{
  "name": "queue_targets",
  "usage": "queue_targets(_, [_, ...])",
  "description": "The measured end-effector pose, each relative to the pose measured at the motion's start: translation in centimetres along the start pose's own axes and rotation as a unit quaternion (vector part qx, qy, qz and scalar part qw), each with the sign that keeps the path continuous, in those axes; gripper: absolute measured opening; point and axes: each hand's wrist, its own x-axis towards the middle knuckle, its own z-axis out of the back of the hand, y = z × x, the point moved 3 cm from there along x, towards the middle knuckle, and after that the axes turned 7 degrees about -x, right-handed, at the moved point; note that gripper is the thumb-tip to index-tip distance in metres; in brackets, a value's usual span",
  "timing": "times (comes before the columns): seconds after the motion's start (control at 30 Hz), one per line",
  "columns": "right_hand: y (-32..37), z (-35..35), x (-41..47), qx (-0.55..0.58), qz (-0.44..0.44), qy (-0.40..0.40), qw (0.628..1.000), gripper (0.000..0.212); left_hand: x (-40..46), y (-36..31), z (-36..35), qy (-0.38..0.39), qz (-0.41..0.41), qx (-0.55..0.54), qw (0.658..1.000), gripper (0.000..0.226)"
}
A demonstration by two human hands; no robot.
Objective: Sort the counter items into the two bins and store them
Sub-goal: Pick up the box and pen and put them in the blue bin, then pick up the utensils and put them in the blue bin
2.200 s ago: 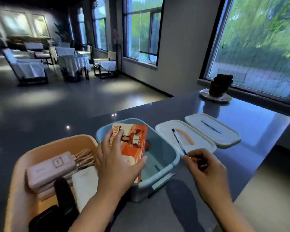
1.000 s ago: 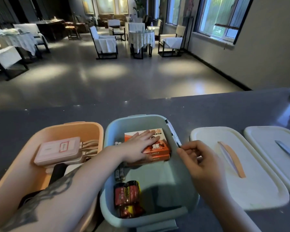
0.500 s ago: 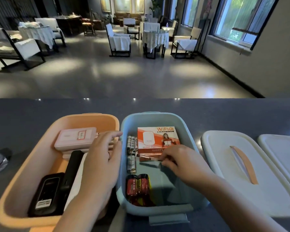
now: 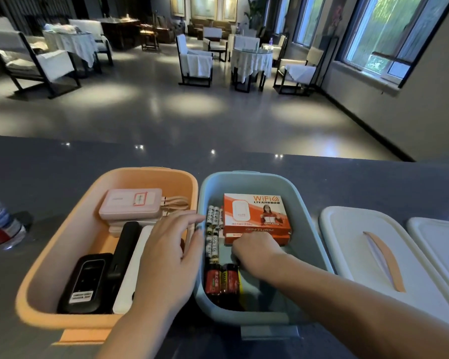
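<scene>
Bins: orange bin [image 4: 62,244] and blue bin [image 4: 309,229] side by side on the grey counter [image 4: 62,164], walls touching, both uncovered.
Orange bin contents: pink power bank [image 4: 130,204] at the far end with a coiled cable [image 4: 176,203] beside it; black device [image 4: 84,283] near the front; a longer black item [image 4: 125,244] and a white slab [image 4: 131,278] next to it.
Blue bin contents: orange and white WiFi box [image 4: 254,212] at the far end, stacked on another box of the same kind; thin batteries [image 4: 214,229] in a row along the left wall; red and black batteries [image 4: 222,279] nearer the front.
Left hand [image 4: 166,257]: over the orange bin, palm down, fingers straight and loose, fingertips [image 4: 197,218] reaching to the shared rim, holding nothing.
Right hand [image 4: 257,252]: down inside the blue bin, just in front of the WiFi box, fingers curled under; cannot tell whether anything is held.
Lids: white lid with an orange strap [image 4: 360,255] flat on the counter right of the blue bin; second white lid [image 4: 441,247] just beyond it, cut off by the frame edge.
Bottle [image 4: 0,224]: plastic, at the far left on the counter, well apart from the bins.
Background: dim hall with covered chairs [image 4: 195,60], tables and large windows [image 4: 384,32].
</scene>
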Motion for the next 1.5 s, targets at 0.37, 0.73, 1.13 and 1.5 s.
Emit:
queue_targets(0.37, [-2.5,0.8,-1.1,0.205,-0.053,-0.054,0.976,0.017,-0.5,0.2,1.2,-0.011,0.021,0.029,0.999,0.021])
queue_targets(0.73, [0.8,4.8,-5.9,0.493,-0.01,-0.228,0.839,0.017,-4.8,0.2,5.3,-0.134,0.099,0.057,0.984,0.021])
queue_targets(1.13, [17.3,10.3,-5.8,0.638,0.147,-0.159,0.739,0.027,-18.2,3.5,19.4,-0.329,0.188,0.148,0.914,0.031])
queue_targets(1.5, [33.9,15.9,-5.6,0.625,0.146,-0.213,0.736,0.026,-24.2,8.8,34.1,-0.297,0.215,0.132,0.921,0.026])
